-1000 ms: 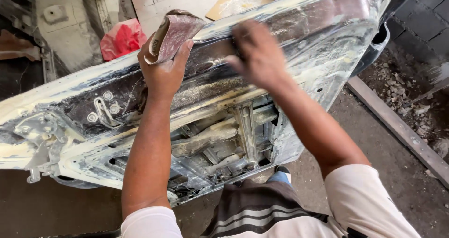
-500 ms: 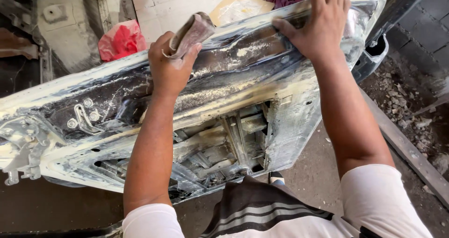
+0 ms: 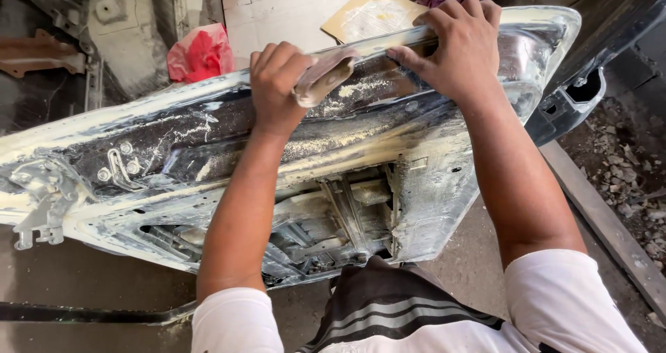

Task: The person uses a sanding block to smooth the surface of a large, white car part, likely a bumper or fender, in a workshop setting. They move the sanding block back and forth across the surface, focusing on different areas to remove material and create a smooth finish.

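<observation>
Dusty car door on grimy workshop floor; rubble alongside.

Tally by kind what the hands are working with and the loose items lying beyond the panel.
Car door panel: 1
Sandpaper piece, in left hand: 1
Red plastic bag: 1
Cardboard sheet: 1
Total: 4
The right hand rests on the panel's edge.
</observation>
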